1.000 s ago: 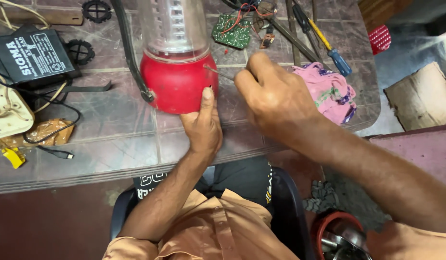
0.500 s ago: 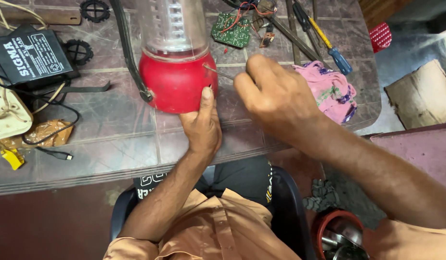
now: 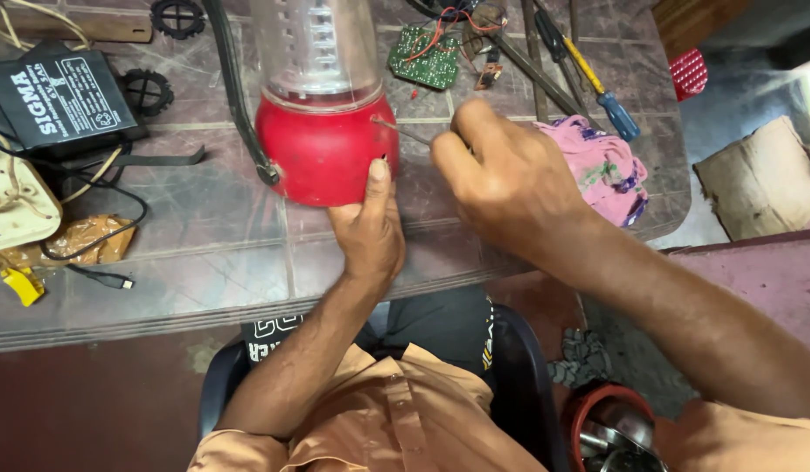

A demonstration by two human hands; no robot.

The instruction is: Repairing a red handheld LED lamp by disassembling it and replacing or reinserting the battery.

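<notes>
Two hands work the red lantern at upper centre: my left hand braces its base, my right hand pinches a thin probe that I judge could slip sideways.

A: Item, lantern: top cut off by the upper edge; near face of its red base hidden behind the left hand's fingers.

B: Item, thin tool: handle buried in the right hand; those fingers unseen, curled under the knuckles. Tip too small to tell.
</notes>
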